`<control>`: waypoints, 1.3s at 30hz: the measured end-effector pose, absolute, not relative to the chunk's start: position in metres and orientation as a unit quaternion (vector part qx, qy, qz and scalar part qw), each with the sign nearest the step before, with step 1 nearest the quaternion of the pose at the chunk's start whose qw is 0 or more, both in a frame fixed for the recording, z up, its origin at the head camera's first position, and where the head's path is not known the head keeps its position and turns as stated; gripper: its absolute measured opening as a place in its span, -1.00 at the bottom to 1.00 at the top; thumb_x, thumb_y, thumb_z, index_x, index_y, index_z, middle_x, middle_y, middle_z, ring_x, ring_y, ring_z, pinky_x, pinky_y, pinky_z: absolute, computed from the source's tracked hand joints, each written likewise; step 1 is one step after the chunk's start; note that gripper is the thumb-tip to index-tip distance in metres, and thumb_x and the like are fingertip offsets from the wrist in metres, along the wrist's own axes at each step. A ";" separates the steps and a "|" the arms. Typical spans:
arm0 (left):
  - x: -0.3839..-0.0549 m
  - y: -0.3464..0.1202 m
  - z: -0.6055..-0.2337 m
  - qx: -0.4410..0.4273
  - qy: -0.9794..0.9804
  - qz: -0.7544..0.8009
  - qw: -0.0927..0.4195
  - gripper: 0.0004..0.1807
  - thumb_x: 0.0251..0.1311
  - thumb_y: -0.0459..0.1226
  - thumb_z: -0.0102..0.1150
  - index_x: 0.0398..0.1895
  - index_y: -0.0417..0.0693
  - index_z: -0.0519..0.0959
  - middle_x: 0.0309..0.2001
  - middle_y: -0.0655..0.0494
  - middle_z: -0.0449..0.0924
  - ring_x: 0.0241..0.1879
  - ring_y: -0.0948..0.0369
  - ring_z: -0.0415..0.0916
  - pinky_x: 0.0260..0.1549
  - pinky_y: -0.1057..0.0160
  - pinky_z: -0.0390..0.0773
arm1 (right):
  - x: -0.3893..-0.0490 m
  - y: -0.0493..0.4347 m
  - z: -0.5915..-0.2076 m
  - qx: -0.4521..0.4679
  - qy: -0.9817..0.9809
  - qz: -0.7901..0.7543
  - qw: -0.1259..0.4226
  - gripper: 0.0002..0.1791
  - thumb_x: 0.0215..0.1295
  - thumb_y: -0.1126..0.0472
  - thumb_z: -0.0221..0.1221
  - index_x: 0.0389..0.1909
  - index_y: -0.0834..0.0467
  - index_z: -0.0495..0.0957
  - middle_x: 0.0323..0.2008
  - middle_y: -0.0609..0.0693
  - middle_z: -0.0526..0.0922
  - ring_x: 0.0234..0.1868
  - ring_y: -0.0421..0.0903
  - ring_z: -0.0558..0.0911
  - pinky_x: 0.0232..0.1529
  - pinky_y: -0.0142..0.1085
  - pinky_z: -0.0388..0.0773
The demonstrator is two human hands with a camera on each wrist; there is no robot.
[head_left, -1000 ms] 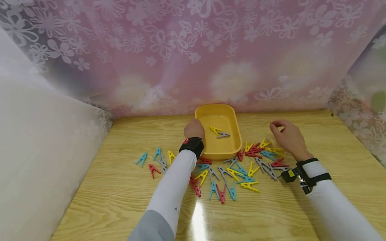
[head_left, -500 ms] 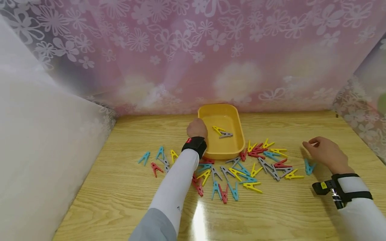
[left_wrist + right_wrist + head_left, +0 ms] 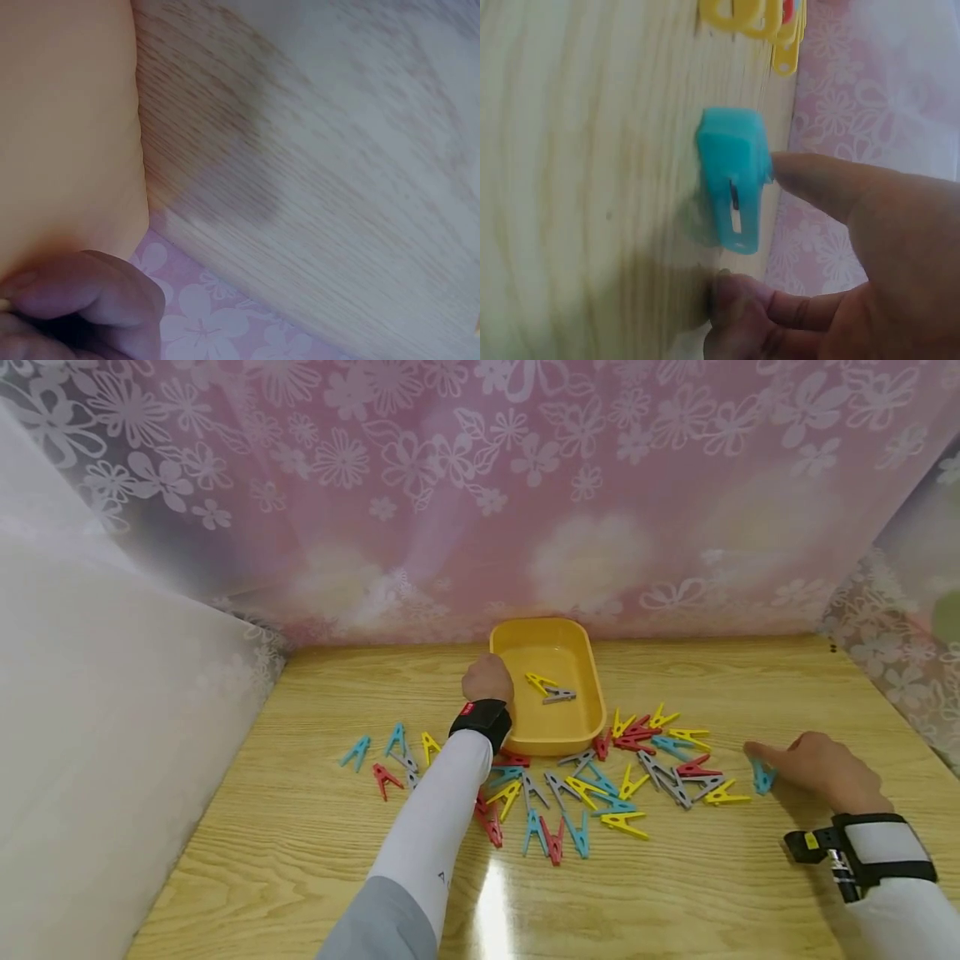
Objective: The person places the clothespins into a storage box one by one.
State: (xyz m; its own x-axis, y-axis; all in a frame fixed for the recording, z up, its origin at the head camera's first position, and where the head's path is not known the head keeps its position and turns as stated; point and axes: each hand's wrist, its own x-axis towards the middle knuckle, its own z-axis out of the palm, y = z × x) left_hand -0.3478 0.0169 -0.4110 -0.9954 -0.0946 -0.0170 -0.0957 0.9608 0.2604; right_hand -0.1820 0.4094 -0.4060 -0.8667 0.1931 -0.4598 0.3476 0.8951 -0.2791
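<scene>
My left hand [image 3: 489, 680] grips the left rim of a yellow plastic basin [image 3: 597, 710], seen close up in the left wrist view with the fingers [image 3: 90, 300] curled at its wall. Inside the basin lie a yellow clothespin [image 3: 540, 682] and a grey clothespin [image 3: 559, 694]. At the right, my right hand [image 3: 832, 770] is around a light blue clothespin [image 3: 763, 778] on the table. The right wrist view has the thumb [image 3: 817, 180] extended at one side of that blue clothespin [image 3: 731, 150], the fingers bent apart from it below, not pinching it.
Several red, yellow, blue and grey clothespins [image 3: 618, 821] lie scattered in front of and right of the basin on the wooden table [image 3: 675, 893]. A smaller group, with a red clothespin [image 3: 386, 780], lies left of the left forearm. A pink flowered curtain [image 3: 450, 527] hangs behind.
My right hand has moved right and toward me, then down to the blue clothespin, its thumb now extended. The left hand stays on the basin.
</scene>
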 end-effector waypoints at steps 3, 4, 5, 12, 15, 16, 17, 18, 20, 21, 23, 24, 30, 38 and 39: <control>-0.348 0.016 -0.411 -0.051 0.990 0.134 0.001 -0.76 0.40 -0.18 0.00 -0.16 -0.12 0.62 -0.36 0.04 0.66 -0.42 0.14 0.62 -0.47 0.21 0.61 | -0.183 0.405 -0.406 0.149 0.949 -0.187 0.205 0.09 0.16 -0.53 -0.15 -0.08 0.57 0.38 -0.18 0.49 0.50 -0.25 0.33 0.54 -0.42 0.07 0.42; -0.349 0.016 -0.412 -0.051 0.990 0.134 0.001 -0.76 0.39 -0.18 0.01 -0.16 -0.12 0.61 -0.37 0.04 0.65 -0.43 0.15 0.62 -0.48 0.21 0.60 | -0.183 0.403 -0.406 0.152 0.949 -0.187 0.202 0.08 0.17 -0.53 -0.15 -0.10 0.55 0.40 -0.20 0.46 0.52 -0.27 0.30 0.55 -0.44 0.06 0.42; -0.349 0.016 -0.412 -0.051 0.990 0.135 0.001 -0.76 0.38 -0.17 0.02 -0.16 -0.12 0.61 -0.38 0.04 0.65 -0.44 0.15 0.61 -0.49 0.21 0.60 | -0.183 0.402 -0.406 0.156 0.950 -0.185 0.199 0.07 0.17 -0.54 -0.16 -0.11 0.54 0.41 -0.23 0.44 0.53 -0.29 0.27 0.55 -0.45 0.04 0.41; -0.349 0.017 -0.413 -0.052 0.989 0.136 -0.002 -0.77 0.38 -0.18 0.02 -0.17 -0.11 0.61 -0.38 0.04 0.64 -0.44 0.15 0.61 -0.49 0.21 0.60 | -0.184 0.396 -0.406 0.181 0.948 -0.174 0.198 0.01 0.12 -0.55 -0.09 -0.17 0.45 0.45 -0.31 0.32 0.54 -0.34 0.15 0.53 -0.46 0.01 0.39; -0.349 0.017 -0.413 -0.056 0.990 0.129 -0.002 -0.76 0.40 -0.16 0.00 -0.14 -0.11 0.59 -0.35 0.06 0.65 -0.40 0.16 0.61 -0.45 0.21 0.60 | -0.183 0.394 -0.406 0.176 0.950 -0.179 0.184 -0.09 0.17 -0.48 -0.04 -0.23 0.41 0.48 -0.41 0.21 0.54 -0.41 0.07 0.51 -0.49 -0.04 0.39; -0.349 0.017 -0.412 -0.057 0.990 0.127 -0.002 -0.75 0.40 -0.16 -0.01 -0.13 -0.11 0.58 -0.34 0.06 0.65 -0.39 0.16 0.61 -0.43 0.21 0.60 | -0.183 0.392 -0.405 0.171 0.952 -0.182 0.174 -0.12 0.19 -0.45 -0.03 -0.25 0.41 0.49 -0.44 0.18 0.53 -0.43 0.05 0.50 -0.51 -0.07 0.39; -0.349 0.017 -0.412 -0.058 0.990 0.125 -0.002 -0.75 0.41 -0.16 -0.02 -0.11 -0.11 0.58 -0.33 0.06 0.65 -0.37 0.16 0.62 -0.42 0.21 0.61 | -0.184 0.390 -0.405 0.163 0.955 -0.186 0.163 -0.15 0.21 -0.43 -0.03 -0.26 0.41 0.50 -0.46 0.16 0.53 -0.45 0.04 0.49 -0.54 -0.10 0.39; -0.349 0.017 -0.411 -0.059 0.991 0.121 -0.003 -0.74 0.41 -0.16 -0.03 -0.10 -0.11 0.57 -0.32 0.06 0.65 -0.36 0.16 0.62 -0.41 0.21 0.61 | -0.185 0.388 -0.403 0.152 0.959 -0.189 0.147 -0.17 0.23 -0.41 -0.02 -0.26 0.41 0.50 -0.47 0.14 0.53 -0.47 0.02 0.48 -0.56 -0.13 0.39; -0.349 0.017 -0.411 -0.057 0.992 0.116 -0.001 -0.73 0.41 -0.16 -0.04 -0.08 -0.11 0.57 -0.30 0.06 0.65 -0.35 0.16 0.62 -0.41 0.22 0.61 | -0.188 0.381 -0.400 0.120 0.966 -0.196 0.116 -0.20 0.28 -0.35 -0.01 -0.24 0.44 0.51 -0.47 0.14 0.56 -0.49 0.01 0.50 -0.59 -0.17 0.40; -0.349 0.017 -0.411 -0.055 0.992 0.115 -0.001 -0.73 0.41 -0.16 -0.04 -0.08 -0.11 0.58 -0.29 0.06 0.66 -0.34 0.16 0.62 -0.41 0.22 0.60 | -0.191 0.377 -0.397 0.101 0.970 -0.199 0.095 -0.22 0.30 -0.32 0.00 -0.22 0.44 0.52 -0.45 0.16 0.58 -0.49 0.02 0.51 -0.59 -0.18 0.41; -0.349 0.017 -0.411 -0.053 0.992 0.112 0.003 -0.73 0.41 -0.16 -0.04 -0.07 -0.10 0.58 -0.28 0.06 0.66 -0.34 0.17 0.62 -0.42 0.23 0.60 | -0.198 0.365 -0.392 0.068 0.975 -0.204 0.051 -0.25 0.33 -0.27 0.01 -0.15 0.45 0.52 -0.38 0.25 0.61 -0.46 0.06 0.56 -0.57 -0.15 0.45; -0.349 0.017 -0.412 -0.052 0.993 0.109 0.004 -0.73 0.41 -0.16 -0.04 -0.07 -0.09 0.58 -0.28 0.07 0.66 -0.34 0.17 0.62 -0.43 0.23 0.60 | -0.203 0.359 -0.388 0.050 0.976 -0.207 0.032 -0.27 0.34 -0.25 0.01 -0.11 0.46 0.51 -0.32 0.30 0.62 -0.43 0.10 0.57 -0.55 -0.12 0.47; -0.348 0.013 -0.411 -0.056 0.994 0.099 0.005 -0.74 0.41 -0.15 -0.04 -0.06 -0.06 0.59 -0.27 0.10 0.66 -0.34 0.20 0.62 -0.43 0.26 0.59 | -0.233 0.299 -0.366 -0.007 0.964 -0.259 -0.054 -0.32 0.34 -0.23 0.04 0.03 0.36 0.52 -0.09 0.37 0.57 -0.21 0.25 0.56 -0.35 0.04 0.50; -0.344 0.017 -0.409 -0.055 0.995 0.084 -0.002 -0.73 0.42 -0.14 -0.05 -0.04 -0.07 0.56 -0.26 0.12 0.66 -0.33 0.22 0.62 -0.40 0.27 0.59 | -0.260 0.226 -0.349 -0.080 0.952 -0.288 -0.071 -0.41 0.32 -0.17 0.11 0.01 0.29 0.58 -0.13 0.23 0.64 -0.27 0.11 0.60 -0.42 -0.16 0.53; -0.344 0.017 -0.409 -0.054 0.995 0.083 -0.002 -0.73 0.42 -0.14 -0.06 -0.04 -0.07 0.56 -0.26 0.13 0.66 -0.32 0.22 0.61 -0.39 0.27 0.59 | -0.263 0.219 -0.349 -0.088 0.953 -0.283 -0.066 -0.41 0.32 -0.17 0.11 0.00 0.29 0.58 -0.14 0.22 0.64 -0.29 0.09 0.60 -0.44 -0.18 0.52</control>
